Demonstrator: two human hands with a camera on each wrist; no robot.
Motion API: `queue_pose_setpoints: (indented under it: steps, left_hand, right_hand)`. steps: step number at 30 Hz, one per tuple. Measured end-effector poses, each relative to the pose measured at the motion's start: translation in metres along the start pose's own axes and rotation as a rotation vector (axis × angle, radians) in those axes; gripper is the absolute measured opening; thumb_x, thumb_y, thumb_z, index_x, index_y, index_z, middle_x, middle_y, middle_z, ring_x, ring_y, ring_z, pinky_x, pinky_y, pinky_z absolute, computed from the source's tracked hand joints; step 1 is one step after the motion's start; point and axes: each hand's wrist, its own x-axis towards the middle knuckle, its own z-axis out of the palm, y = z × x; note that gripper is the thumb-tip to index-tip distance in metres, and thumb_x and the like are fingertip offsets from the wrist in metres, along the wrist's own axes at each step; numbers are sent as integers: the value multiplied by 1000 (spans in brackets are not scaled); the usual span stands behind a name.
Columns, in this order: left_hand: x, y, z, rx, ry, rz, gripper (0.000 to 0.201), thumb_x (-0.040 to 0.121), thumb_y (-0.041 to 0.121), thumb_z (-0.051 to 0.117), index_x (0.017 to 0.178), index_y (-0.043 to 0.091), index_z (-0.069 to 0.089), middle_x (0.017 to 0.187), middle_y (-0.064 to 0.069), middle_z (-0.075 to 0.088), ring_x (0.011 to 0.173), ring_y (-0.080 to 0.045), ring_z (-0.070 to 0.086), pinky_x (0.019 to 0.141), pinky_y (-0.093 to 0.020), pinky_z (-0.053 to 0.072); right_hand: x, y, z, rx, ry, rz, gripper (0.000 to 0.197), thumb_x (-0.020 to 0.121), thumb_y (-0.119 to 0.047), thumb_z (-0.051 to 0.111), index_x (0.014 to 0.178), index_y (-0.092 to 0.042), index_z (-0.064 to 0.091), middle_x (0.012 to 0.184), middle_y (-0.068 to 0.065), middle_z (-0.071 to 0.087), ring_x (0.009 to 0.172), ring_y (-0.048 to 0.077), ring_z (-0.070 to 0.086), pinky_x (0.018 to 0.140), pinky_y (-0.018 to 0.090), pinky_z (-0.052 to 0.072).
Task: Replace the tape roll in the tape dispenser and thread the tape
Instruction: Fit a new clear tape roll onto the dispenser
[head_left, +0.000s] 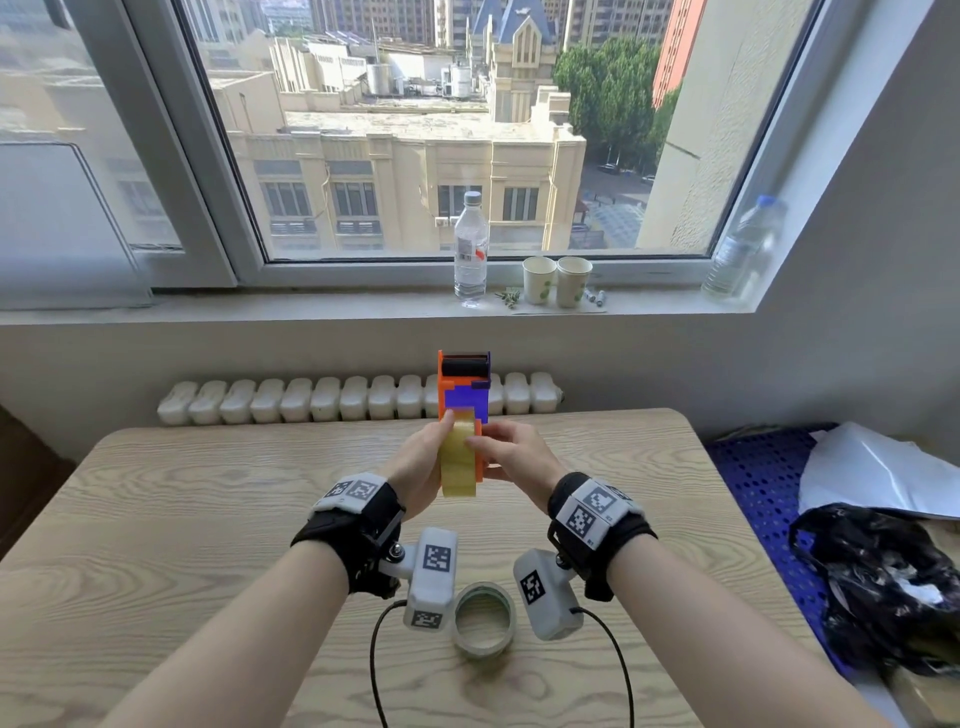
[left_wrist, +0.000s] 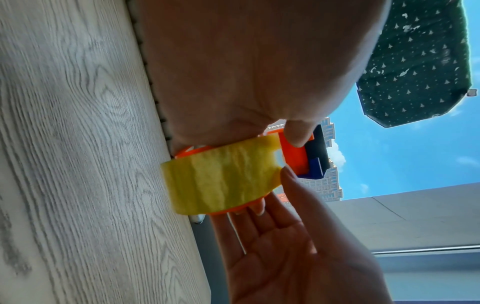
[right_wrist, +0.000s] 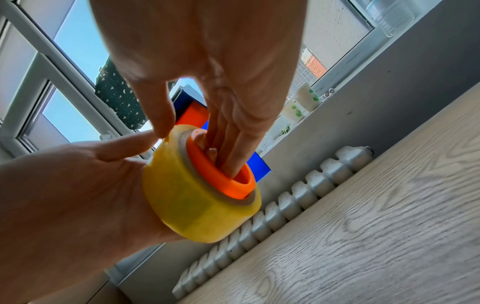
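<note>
Our left hand (head_left: 415, 467) cups the yellow tape roll (head_left: 458, 460) from its outer side, palm against the wound tape and thumb curled over the upper rim. The roll already sits on the orange hub (right_wrist: 221, 170) of the tape dispenser (head_left: 464, 395), which we hold in the air above the table (head_left: 208, 493), its long body pointing away from us toward the window with the black roller (head_left: 465, 365) at the far end. Our right hand (head_left: 511, 449) comes in from the other side: the fingers (right_wrist: 233, 144) are pushed into the hub's hollow and the thumb pinches the roll's top edge, right where a loose end would be. We judge the threading turns on that direction: the tape must run forward along the body to the roller, and the right thumb is nearer the start. On the table near our wrists lies the spent tape ring (head_left: 484, 618). Further right, two paper cups (head_left: 557, 280) stand on the sill; we cannot see inside them.
</note>
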Motion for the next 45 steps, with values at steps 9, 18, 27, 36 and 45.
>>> queue_pose_setpoints:
  steps: [9,18,27,36,45]
  left_hand:
    - [-6,-3,6,28,-30,-44,41,99,26,31,133,9,46,115,-18,63,97,-26,62,78,-37,49]
    - [-4,-4,7,17,-12,-52,46,101,37,25,124,12,56,114,-11,66,99,-25,63,87,-40,49]
    - [-8,-7,11,-13,-29,-48,33,100,25,31,117,13,56,104,-15,65,92,-27,62,81,-40,49]
    - [-8,-8,14,13,-45,-62,45,100,41,25,115,16,60,98,-11,68,92,-25,63,88,-41,48]
    - [-12,-7,21,15,-70,-68,31,99,26,33,113,14,58,97,-8,69,86,-21,65,78,-34,51]
  right_hand:
    - [1,0,-3,20,87,65,34,91,-34,53,92,-2,62,76,7,58,66,17,58,59,27,54]
    - [-5,5,-6,-3,19,47,34,88,-15,60,115,5,58,109,18,65,91,24,65,75,29,56]
    - [-2,0,-6,-18,132,94,39,89,-41,56,88,-2,60,68,12,54,59,21,57,62,37,57]
    - [-10,0,-10,-16,80,83,30,90,-24,57,99,4,63,67,5,55,61,19,58,59,29,56]
    - [-11,0,-14,-28,190,121,50,87,-41,59,93,8,64,74,15,58,62,24,60,54,31,58]
